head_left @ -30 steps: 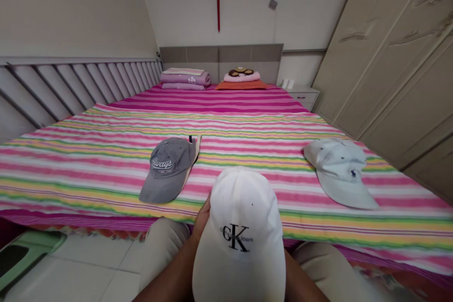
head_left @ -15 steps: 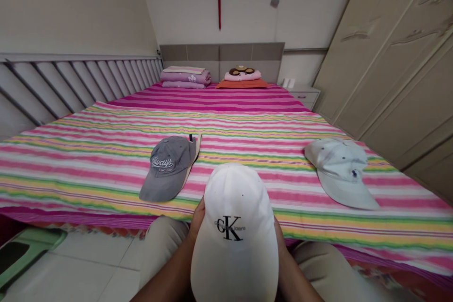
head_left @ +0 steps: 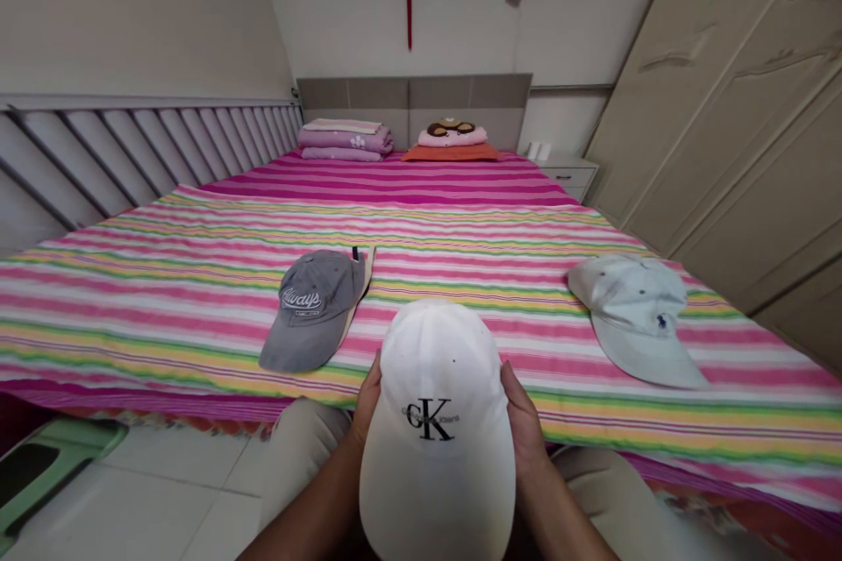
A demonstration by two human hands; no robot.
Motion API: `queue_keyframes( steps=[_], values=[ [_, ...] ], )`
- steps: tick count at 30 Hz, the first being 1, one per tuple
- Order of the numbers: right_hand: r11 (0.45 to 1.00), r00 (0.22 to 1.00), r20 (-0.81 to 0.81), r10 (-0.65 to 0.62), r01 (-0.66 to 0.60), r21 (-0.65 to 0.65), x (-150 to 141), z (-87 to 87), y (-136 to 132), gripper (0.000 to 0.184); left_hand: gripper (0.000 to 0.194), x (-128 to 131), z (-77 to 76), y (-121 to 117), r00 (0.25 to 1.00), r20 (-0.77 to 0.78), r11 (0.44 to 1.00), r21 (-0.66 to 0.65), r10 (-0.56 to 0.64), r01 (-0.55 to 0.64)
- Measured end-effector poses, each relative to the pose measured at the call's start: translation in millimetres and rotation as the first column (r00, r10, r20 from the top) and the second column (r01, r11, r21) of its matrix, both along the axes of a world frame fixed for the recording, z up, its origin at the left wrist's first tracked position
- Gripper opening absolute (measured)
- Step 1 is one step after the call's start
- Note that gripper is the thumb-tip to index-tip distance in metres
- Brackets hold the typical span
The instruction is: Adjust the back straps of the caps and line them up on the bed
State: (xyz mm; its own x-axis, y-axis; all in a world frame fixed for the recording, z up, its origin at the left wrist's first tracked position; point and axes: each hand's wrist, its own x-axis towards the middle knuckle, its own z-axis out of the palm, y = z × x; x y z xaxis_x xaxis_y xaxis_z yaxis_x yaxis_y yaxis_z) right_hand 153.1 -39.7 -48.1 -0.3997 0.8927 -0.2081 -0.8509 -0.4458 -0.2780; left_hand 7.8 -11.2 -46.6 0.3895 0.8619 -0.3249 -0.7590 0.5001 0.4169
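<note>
Between my two hands is a white baseball cap [head_left: 439, 377] with a black monogram on its front, its brim pointing toward me. My left hand [head_left: 368, 403] grips the cap's left side, and my right hand [head_left: 524, 416] grips its right side; the cap hides most of the fingers. A grey baseball cap [head_left: 316, 302] with white lettering lies on the bed to the left. Over on the right, a pale baseball cap [head_left: 635, 311] with a small dark emblem rests on the striped sheet [head_left: 460, 237].
Folded purple bedding [head_left: 346, 142] and a pink folded stack [head_left: 452, 136] sit by the headboard [head_left: 460, 96]. A metal railing [head_left: 164, 140] runs along the left, a wardrobe [head_left: 737, 123] along the right. A green stool [head_left: 59, 465] stands on the floor at left.
My right hand has come more into view beside the white cap, its fingers now higher along the right side. The cap has shifted very slightly. Both other caps lie still.
</note>
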Motion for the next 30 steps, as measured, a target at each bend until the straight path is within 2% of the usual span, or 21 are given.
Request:
queue_keyframes(
  steps=[6,13,20,26,30],
  values=[
    [0.999,0.999,-0.028,-0.042,0.042,-0.024,0.5,-5.3,2.9,0.051,0.043,1.0,-1.7,6.5,0.987,0.073,0.989,0.049,-0.145,0.142],
    [1.000,0.997,0.074,0.016,-0.017,0.008,8.6,-15.1,-1.2,0.047,0.065,3.3,-11.5,10.5,0.936,0.211,0.959,0.089,-0.282,0.269],
    [0.998,0.994,0.084,-0.064,0.066,-0.017,25.6,-8.8,5.8,0.046,0.066,-5.9,-25.5,19.9,0.807,0.299,0.861,0.180,-0.509,0.476],
    [0.993,0.988,0.103,-0.114,0.115,0.001,34.1,-18.8,8.1,0.046,0.075,0.0,-26.6,21.9,0.790,0.294,0.843,0.214,-0.538,0.494],
    [0.984,0.978,0.115,-0.174,0.176,-0.013,37.8,-16.9,8.4,0.046,0.077,4.8,-26.8,23.2,0.797,0.258,0.838,0.166,-0.546,0.520]
  ],
)
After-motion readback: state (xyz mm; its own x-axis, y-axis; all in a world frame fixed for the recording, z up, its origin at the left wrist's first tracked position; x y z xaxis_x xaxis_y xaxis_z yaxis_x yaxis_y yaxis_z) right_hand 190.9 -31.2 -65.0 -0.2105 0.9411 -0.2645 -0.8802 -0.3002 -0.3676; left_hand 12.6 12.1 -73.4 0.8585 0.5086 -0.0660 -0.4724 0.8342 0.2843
